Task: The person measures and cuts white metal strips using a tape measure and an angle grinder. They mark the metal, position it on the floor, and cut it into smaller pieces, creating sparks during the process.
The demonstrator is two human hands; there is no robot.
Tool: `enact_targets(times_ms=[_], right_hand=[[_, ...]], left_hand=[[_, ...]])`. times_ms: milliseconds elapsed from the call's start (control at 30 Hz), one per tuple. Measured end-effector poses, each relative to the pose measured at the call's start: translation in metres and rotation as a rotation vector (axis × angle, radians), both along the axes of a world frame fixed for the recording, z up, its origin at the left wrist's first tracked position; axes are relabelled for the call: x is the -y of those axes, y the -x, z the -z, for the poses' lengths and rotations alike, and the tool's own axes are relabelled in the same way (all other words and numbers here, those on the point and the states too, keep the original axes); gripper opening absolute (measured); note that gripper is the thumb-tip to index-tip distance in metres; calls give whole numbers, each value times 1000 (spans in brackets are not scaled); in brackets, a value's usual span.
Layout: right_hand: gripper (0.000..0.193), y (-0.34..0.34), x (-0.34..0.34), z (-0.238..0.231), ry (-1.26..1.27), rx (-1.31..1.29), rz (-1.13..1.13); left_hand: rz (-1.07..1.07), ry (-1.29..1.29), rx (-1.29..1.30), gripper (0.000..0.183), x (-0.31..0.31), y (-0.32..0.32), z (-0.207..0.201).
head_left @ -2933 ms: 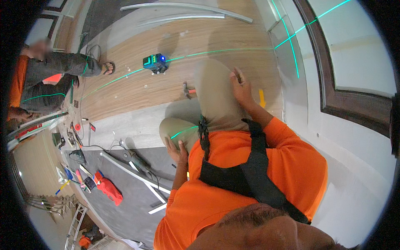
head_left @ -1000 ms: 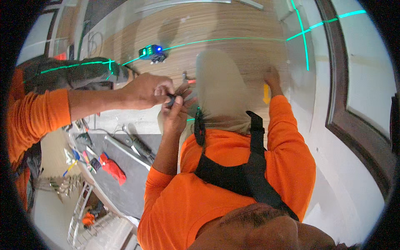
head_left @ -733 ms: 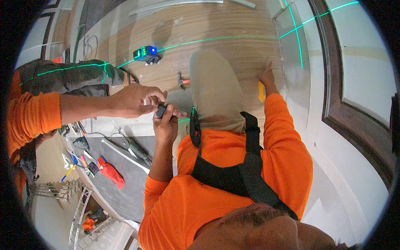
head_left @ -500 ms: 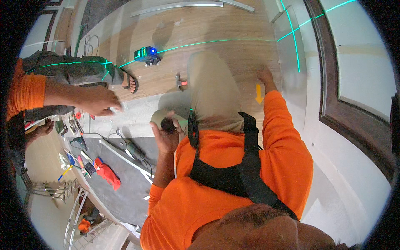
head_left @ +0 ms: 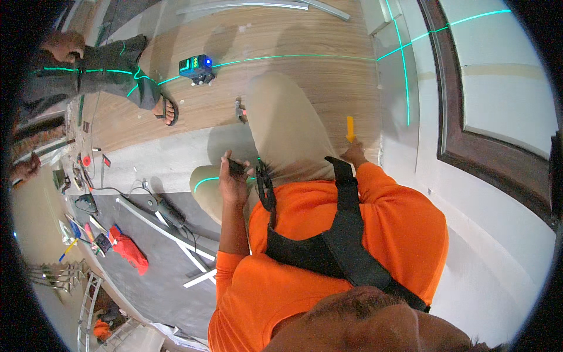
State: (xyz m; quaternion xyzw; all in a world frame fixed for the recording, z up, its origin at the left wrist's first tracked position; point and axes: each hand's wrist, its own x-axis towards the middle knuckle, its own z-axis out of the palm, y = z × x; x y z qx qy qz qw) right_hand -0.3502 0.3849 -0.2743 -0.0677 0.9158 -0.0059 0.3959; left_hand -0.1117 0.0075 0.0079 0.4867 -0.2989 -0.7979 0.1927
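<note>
My left hand [head_left: 234, 186] is raised beside my bent knee, palm up, with its fingers curled round a small dark object [head_left: 237, 169]. What kind of object it is does not show clearly. Down by the floor to the right, my right hand [head_left: 355, 154] reaches the lower end of a flat yellow arrow-shaped piece [head_left: 350, 127]. Its fingers are partly hidden, and I cannot tell whether they grip the piece. A hammer [head_left: 239, 110] with a red part on its handle lies just left of my knee.
A laser level [head_left: 196, 68] throws green lines over the floor and wall. At left stands another person's sandalled foot [head_left: 167, 110]. An angle grinder [head_left: 167, 210], metal profiles [head_left: 193, 252] and a red cloth [head_left: 129, 251] lie lower left. A dark wooden frame [head_left: 448, 117] borders the right wall.
My right hand has drawn back toward me to the yellow piece's lower end. My left hand has tilted, still round the dark object. The other person's reaching arm has moved back to their leg.
</note>
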Motion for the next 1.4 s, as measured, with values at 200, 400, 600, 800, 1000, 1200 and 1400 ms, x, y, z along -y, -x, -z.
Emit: enact_targets(times_ms=[200, 400, 600, 800, 1000, 1200, 1400], right_hand=[[141, 27, -48, 22, 275, 242, 258], [135, 21, 25, -68, 176, 532, 557], [123, 17, 13, -45, 64, 479, 537], [122, 22, 14, -50, 53, 477, 482], [122, 25, 14, -52, 46, 473, 448], [121, 19, 6, -47, 44, 474, 446], [121, 15, 7, -45, 49, 468, 439]], left_hand=[[46, -195, -20, 38, 3, -27, 65], [-76, -50, 108, 32, -1, -37, 59], [-192, -113, 63, 35, 19, -18, 55], [-364, -268, 113, 24, 10, -37, 97], [-391, -178, 80, 21, -2, -48, 126], [-422, -96, 226, 21, -6, -29, 98], [-358, -125, 177, 27, -4, -51, 121]])
